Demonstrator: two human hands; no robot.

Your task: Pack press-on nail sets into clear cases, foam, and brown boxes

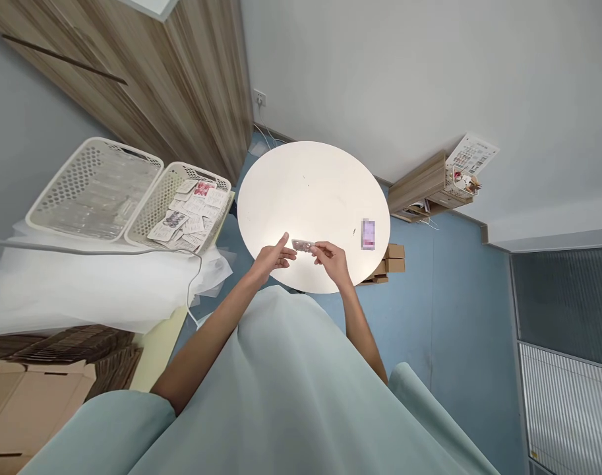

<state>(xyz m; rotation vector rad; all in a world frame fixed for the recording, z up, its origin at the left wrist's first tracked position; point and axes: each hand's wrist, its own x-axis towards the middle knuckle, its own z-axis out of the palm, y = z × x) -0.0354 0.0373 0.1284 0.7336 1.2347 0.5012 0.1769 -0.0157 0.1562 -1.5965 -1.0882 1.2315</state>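
A small flat packet [303, 245], greyish with a dark print, is held above the near edge of the round white table [310, 191]. My right hand [333, 260] pinches its right end with closed fingers. My left hand [273, 256] is at the packet's left end, index finger stretched out, the other fingers curled by the packet. A small pink and white item [368, 234], blurred, lies on the table to the right of my hands.
Two white perforated baskets stand at the left: one [95, 191] with clear bags, one [182, 208] with several printed packets. Cardboard boxes [390, 260] sit on the blue floor under the table's right side. A low wooden shelf [419, 188] is by the wall.
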